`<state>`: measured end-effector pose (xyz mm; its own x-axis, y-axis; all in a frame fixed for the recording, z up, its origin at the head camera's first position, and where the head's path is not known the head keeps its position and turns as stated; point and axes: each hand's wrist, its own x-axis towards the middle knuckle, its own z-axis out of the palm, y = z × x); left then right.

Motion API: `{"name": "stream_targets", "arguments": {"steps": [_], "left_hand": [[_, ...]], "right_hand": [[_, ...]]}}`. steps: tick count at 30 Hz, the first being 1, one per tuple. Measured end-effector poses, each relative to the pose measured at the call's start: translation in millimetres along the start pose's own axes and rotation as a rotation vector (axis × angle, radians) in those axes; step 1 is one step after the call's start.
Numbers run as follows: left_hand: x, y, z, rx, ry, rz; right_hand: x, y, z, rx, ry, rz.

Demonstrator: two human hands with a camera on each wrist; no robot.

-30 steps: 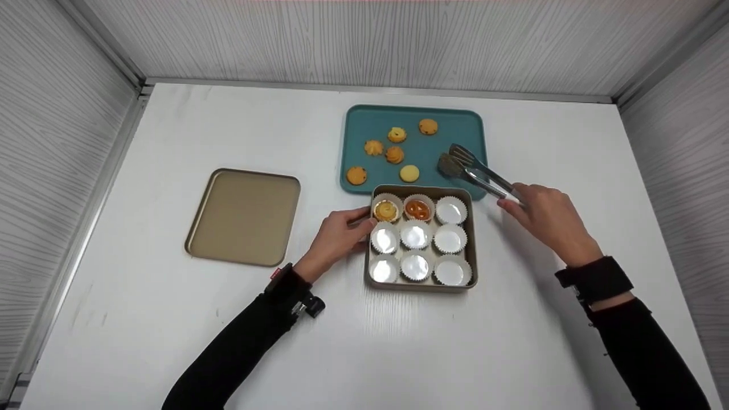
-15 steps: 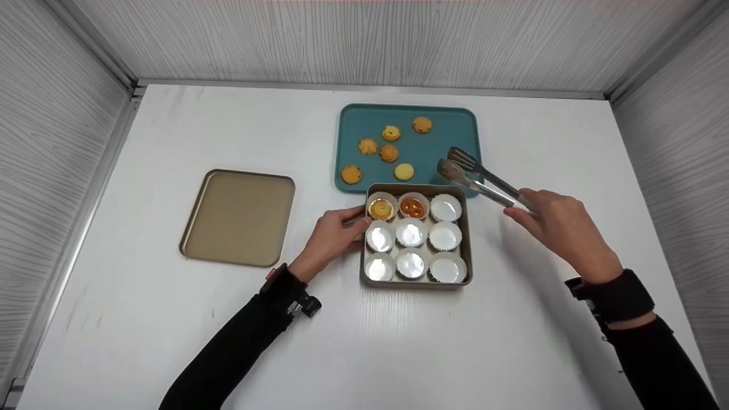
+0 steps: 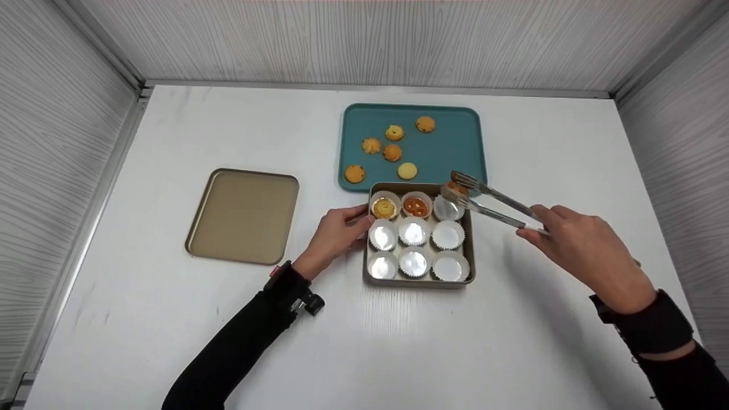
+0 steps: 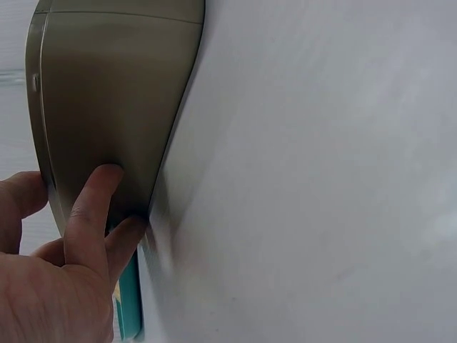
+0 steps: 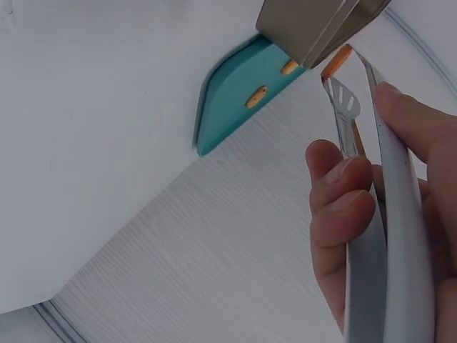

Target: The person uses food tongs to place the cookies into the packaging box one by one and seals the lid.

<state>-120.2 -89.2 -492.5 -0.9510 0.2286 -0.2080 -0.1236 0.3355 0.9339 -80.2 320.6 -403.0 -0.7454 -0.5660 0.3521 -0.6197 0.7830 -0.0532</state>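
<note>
My left hand [image 3: 339,233] grips the left wall of a bronze-coloured tin [image 3: 418,283], thumb at the rim and fingers against the outside [image 4: 107,93]. White paper cups fill the tin in rows. The back left cup has a yellow cookie [image 3: 385,208], and beside it is one with an orange-red top [image 3: 416,206]. My right hand [image 3: 592,250] holds metal tongs [image 3: 501,198] by the handles. Between their slotted tips, an orange-brown cookie [image 5: 337,63] is pinched on edge, over the back right cup [image 3: 449,212].
Behind the tin lies a teal tray [image 3: 450,148] with several cookies, among them a pale yellow round one [image 3: 407,171]. A shallow bronze-coloured lid [image 3: 245,216] rests on the white table to the left. Grey wood-grain panels stand along the back and sides.
My right hand has drawn back and to the right, bringing the tongs from over the teal tray to the tin's back right corner. The left hand stays on the tin.
</note>
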Motion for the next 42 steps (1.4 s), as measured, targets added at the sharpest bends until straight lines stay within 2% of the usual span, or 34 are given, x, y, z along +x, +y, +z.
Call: {"name": "stream_targets", "arguments": {"steps": [14,22,30,37,42], "left_hand": [[0.6,-0.6,-3.0,-0.005,-0.001,0.004],[-0.3,0.1,-2.5,-0.079,-0.026,-0.015],[0.4,-1.0,-0.1,-0.111,-0.028,-0.003],[0.5,-0.9,1.3,-0.149,-0.035,-0.015],[0.4,-1.5,1.8,-0.112,-0.021,-0.01]], "right_hand": [[10.0,-16.4,-9.0,-0.134,-0.069,-0.059],[25.5,-25.3,-11.5,-0.238,-0.071,-0.117],[32.2,-29.6,-11.4,-0.232,-0.114,-0.12],[32.9,-27.9,-7.4,-0.225,-0.111,-0.121],[30.5,-25.3,-5.8,-0.207,-0.106,-0.116]]}}
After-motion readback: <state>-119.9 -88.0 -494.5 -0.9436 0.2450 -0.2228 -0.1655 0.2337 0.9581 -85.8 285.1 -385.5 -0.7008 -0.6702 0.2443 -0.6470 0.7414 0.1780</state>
